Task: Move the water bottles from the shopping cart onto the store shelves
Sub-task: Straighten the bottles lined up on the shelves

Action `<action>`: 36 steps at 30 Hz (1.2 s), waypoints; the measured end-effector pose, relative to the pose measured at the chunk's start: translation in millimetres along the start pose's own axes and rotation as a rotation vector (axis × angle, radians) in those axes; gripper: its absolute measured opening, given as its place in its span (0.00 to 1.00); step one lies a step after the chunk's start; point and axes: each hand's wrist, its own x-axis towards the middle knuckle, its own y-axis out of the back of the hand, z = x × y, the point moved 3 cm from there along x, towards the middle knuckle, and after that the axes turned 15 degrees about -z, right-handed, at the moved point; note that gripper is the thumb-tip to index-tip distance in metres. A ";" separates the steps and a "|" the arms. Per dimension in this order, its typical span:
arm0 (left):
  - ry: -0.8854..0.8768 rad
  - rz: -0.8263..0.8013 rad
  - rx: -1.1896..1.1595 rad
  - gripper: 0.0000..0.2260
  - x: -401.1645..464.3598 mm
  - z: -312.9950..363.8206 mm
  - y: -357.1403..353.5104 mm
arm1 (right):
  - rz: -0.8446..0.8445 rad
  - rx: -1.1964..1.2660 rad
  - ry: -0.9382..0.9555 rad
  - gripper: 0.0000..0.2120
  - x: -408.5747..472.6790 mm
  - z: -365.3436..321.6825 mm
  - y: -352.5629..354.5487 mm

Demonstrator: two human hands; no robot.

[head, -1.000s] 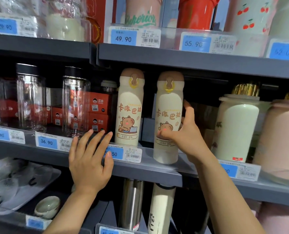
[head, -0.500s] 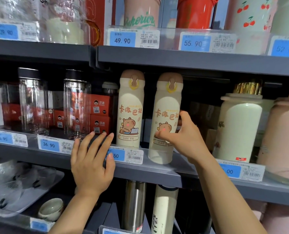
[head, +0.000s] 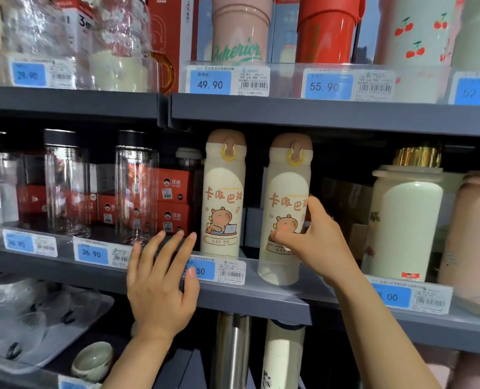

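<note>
Two cream water bottles with a capybara cartoon and tan lids stand side by side on the middle grey shelf (head: 275, 296). My right hand (head: 314, 245) grips the right bottle (head: 286, 186) around its lower half, thumb across the picture. This bottle stands near the shelf's front lip. The left bottle (head: 223, 192) stands free just beside it. My left hand (head: 160, 279) rests flat with spread fingers on the shelf's front edge, over the price label strip. The shopping cart is out of view.
Clear glass bottles (head: 66, 186) and red boxes (head: 173, 189) fill the shelf to the left. A large white flask (head: 404, 220) and a pink one (head: 474, 234) stand to the right. Cups line the upper shelf (head: 317, 113). A steel bottle (head: 230, 352) stands below.
My right hand has slid the right bottle slightly further onto the shelf and straightened it. My left hand stays on the shelf edge.
</note>
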 end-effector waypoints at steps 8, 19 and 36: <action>0.044 -0.091 0.011 0.20 1.4 1.8 4.8 | 0.019 -0.075 -0.029 0.29 -5.3 -3.5 -0.4; -0.093 -0.127 -0.147 0.23 -10.0 76.4 15.7 | 0.611 -0.313 0.245 0.28 -108.8 19.6 66.4; -0.353 -0.079 0.090 0.22 -14.2 148.6 -41.2 | 0.458 -0.377 -0.155 0.54 -73.6 48.1 100.5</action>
